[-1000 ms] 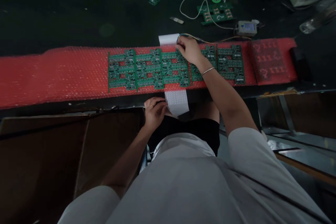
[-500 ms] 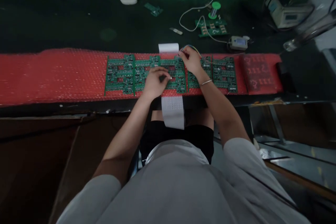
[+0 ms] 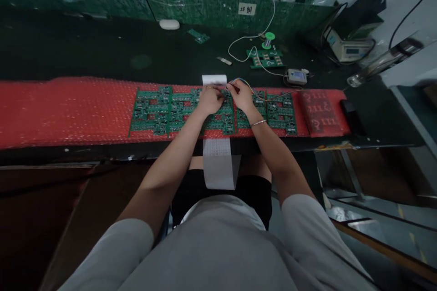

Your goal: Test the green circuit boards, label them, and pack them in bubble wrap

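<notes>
Several green circuit boards (image 3: 150,110) lie in a row on a red bubble-wrap strip (image 3: 61,109). A white label strip (image 3: 218,163) runs under the middle board and hangs over the bench edge onto my lap; its far end (image 3: 214,79) shows behind the boards. My left hand (image 3: 210,99) rests on the middle board with fingers curled, touching its far edge. My right hand (image 3: 241,94) is just beside it, pinching a thin multicoloured wire lead (image 3: 273,97) over the board. Whether the left hand grips anything is hidden.
A small white meter (image 3: 296,76) sits behind the boards, linked by the wire. Further back lie a green panel (image 3: 265,58), a solder spool (image 3: 269,37), a white cable, a white oval object (image 3: 169,24) and a bench instrument (image 3: 348,47). A dark red sheet (image 3: 319,111) lies at right.
My left hand rose from the label strip at my lap onto the middle board, then to its far edge beside the right hand. The camera tilted up, showing more of the bench back.
</notes>
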The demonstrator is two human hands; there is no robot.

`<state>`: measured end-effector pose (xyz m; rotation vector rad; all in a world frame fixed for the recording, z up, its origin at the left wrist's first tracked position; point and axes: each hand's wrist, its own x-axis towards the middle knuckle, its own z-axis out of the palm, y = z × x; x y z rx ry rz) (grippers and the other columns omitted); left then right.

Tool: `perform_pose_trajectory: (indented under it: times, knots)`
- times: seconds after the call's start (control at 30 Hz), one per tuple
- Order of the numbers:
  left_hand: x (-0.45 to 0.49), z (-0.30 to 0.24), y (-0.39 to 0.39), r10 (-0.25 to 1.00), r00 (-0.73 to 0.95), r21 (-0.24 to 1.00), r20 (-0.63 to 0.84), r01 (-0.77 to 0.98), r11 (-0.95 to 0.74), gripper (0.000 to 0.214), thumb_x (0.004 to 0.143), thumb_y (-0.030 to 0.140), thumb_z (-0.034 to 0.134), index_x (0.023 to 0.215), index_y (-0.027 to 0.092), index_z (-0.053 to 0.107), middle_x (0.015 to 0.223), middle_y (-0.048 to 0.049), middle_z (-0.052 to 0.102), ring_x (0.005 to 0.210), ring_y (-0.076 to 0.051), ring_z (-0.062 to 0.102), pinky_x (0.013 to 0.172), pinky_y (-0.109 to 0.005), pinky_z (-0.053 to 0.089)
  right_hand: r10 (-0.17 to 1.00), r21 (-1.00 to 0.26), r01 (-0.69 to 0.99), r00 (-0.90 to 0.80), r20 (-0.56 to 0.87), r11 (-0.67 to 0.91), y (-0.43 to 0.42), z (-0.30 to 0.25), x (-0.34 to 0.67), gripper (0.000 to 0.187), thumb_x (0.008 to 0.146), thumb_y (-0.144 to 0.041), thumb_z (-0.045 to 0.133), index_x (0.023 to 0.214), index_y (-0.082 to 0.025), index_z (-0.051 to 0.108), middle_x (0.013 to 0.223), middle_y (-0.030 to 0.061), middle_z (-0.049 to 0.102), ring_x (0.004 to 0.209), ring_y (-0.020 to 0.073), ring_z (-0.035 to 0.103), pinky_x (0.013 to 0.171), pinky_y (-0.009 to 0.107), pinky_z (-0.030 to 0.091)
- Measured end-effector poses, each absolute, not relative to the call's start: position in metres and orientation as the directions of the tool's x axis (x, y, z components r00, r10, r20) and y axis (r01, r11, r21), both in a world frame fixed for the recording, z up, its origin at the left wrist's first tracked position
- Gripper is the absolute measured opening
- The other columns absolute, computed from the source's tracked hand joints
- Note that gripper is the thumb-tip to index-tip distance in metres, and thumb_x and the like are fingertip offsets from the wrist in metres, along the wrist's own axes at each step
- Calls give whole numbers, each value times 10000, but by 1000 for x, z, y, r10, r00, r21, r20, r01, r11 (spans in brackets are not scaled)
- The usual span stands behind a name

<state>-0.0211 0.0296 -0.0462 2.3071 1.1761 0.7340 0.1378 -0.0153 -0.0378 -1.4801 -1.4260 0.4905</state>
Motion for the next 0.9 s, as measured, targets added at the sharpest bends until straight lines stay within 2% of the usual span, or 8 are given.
perform_pose_trajectory:
  times: [0.17, 0.3, 0.37, 0.43, 0.53, 0.6, 0.7, 0.9]
  knots:
    - [-19, -40, 22, 852, 451, 556, 266, 651, -517, 99, 780, 189, 689, 817, 149, 772, 1106, -170, 711, 1111, -362, 585, 1037, -596, 466, 918, -860, 484, 247, 310, 160, -17, -35, 137, 397, 993, -604, 544, 799, -259, 516, 822, 32, 659, 824, 213, 634, 852, 368, 539]
    - [-31, -29, 9, 788, 553, 509, 270, 613, -605, 312, 889, 179, 556, 1108, 120, 771, 1175, -156, 721, 1138, -317, 633, 1080, -509, 492, 917, -866, 467, 239, 318, 178, -16, -35, 138, 381, 994, -581, 565, 809, -251, 522, 825, 27, 659, 821, 198, 626, 841, 345, 525]
    - [-40, -24, 2, 709, 656, 428, 259, 580, -693, 389, 929, 173, 476, 1174, 143, 777, 1284, -139, 700, 1195, -304, 630, 1113, -484, 484, 919, -871, 453, 229, 321, 191, -13, -37, 140, 386, 995, -579, 568, 812, -242, 526, 812, 22, 649, 804, 184, 617, 821, 330, 514]
    - [-47, -21, -4, 652, 727, 316, 215, 580, -751, 425, 944, 189, 455, 1204, 162, 789, 1389, -136, 657, 1269, -328, 600, 1142, -506, 463, 915, -878, 437, 239, 324, 197, -9, -38, 142, 393, 993, -578, 574, 809, -234, 529, 798, 18, 636, 786, 172, 605, 804, 321, 504]
    - [-50, -18, -9, 631, 759, 219, 164, 595, -773, 447, 957, 216, 458, 1261, 158, 780, 1442, -154, 625, 1313, -367, 571, 1136, -542, 462, 913, -902, 368, 242, 328, 227, -16, -34, 144, 406, 990, -608, 566, 833, -235, 539, 807, 16, 645, 781, 171, 610, 796, 327, 510]
    - [-50, -16, -9, 629, 762, 215, 152, 596, -774, 449, 958, 220, 464, 1278, 164, 774, 1441, -157, 627, 1305, -370, 577, 1117, -545, 475, 926, -904, 339, 176, 335, 262, -33, -29, 143, 440, 981, -660, 555, 851, -240, 557, 823, 19, 662, 802, 183, 630, 793, 337, 518]
    - [-48, -15, -8, 634, 759, 234, 151, 596, -768, 448, 957, 222, 480, 1301, 168, 762, 1449, -166, 626, 1315, -381, 573, 1108, -556, 470, 937, -857, 414, 27, 348, 306, -72, -23, 137, 474, 972, -698, 551, 879, -237, 611, 855, 29, 690, 832, 197, 641, 807, 346, 519]
    - [-56, -17, -14, 648, 731, 315, 213, 576, -754, 504, 954, 214, 462, 1409, 174, 676, 1541, -142, 566, 1426, -378, 500, 1206, -631, 346, 921, -677, 644, -126, 368, 358, -110, -28, 123, 355, 1047, -502, 543, 902, -207, 675, 931, 72, 730, 886, 218, 650, 887, 357, 499]
